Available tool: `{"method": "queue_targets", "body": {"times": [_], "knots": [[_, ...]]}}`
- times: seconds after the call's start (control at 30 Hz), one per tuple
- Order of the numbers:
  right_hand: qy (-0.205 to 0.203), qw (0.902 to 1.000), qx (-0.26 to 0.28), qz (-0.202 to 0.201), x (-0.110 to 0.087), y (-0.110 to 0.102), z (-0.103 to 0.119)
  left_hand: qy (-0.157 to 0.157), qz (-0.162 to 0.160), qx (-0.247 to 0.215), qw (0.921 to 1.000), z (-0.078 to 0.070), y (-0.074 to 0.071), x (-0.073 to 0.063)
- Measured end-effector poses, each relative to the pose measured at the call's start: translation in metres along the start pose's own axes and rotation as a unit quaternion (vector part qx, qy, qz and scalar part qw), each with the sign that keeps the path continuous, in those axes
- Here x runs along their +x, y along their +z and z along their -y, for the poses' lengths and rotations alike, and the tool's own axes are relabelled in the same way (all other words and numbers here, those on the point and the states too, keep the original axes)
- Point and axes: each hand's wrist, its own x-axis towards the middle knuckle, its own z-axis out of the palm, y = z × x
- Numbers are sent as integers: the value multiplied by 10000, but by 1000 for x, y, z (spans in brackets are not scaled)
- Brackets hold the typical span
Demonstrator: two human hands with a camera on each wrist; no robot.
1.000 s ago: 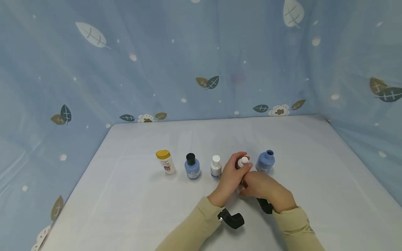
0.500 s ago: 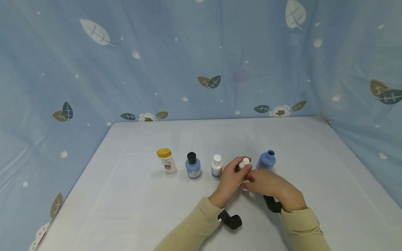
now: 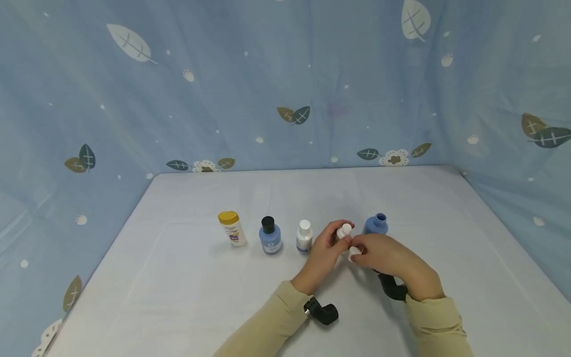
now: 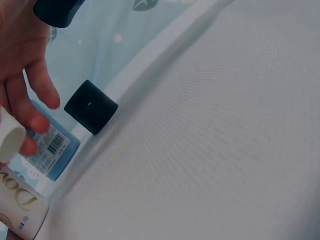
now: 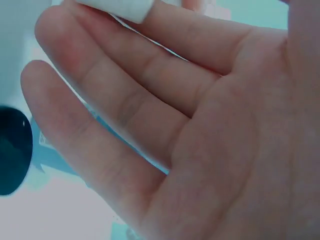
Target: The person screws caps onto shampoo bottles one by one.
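Observation:
In the head view my left hand grips a small white bottle whose narrow neck is uncapped. The left wrist view shows "Dov" lettering on this bottle. My right hand pinches a white cap between thumb and fingers, close beside the bottle and apart from its neck. In the right wrist view that cap sits at the fingertips, while the other fingers extend. Just beyond the right hand stands an uncapped blue bottle, partly hidden by it.
A black cap lies near the blue bottle. Left of my hands stand a white-capped bottle, a blue bottle with black cap and a white bottle with yellow cap. All rest on the white-covered table before a blue leaf-patterned curtain.
My right hand has moved up and slightly right, bringing the white cap from low beside the bottle to nearer its neck. The left hand keeps its grip almost in place.

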Motion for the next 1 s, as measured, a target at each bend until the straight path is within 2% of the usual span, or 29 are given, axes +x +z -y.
{"method": "queue_targets", "body": {"times": [0.3, 0.47, 0.67, 0.8, 1.0], "knots": [[36, 9986, -73, -513, -3, -11, 0, 308, -561, 309, 9975, 0, 1, 3], [-92, 9949, -151, -990, -5, -14, 0, 284, -651, 481, 9963, 1, 1, 4], [-156, 9866, -12, -1624, -5, -13, 2, 340, -718, 404, 9960, 4, 1, 4], [-297, 9781, 41, -2060, -3, -10, 3, 328, -784, 335, 9958, 14, 2, 6], [-410, 9654, 134, -2573, 1, -5, 3, 357, -862, 661, 9934, 34, 3, 10]]}}
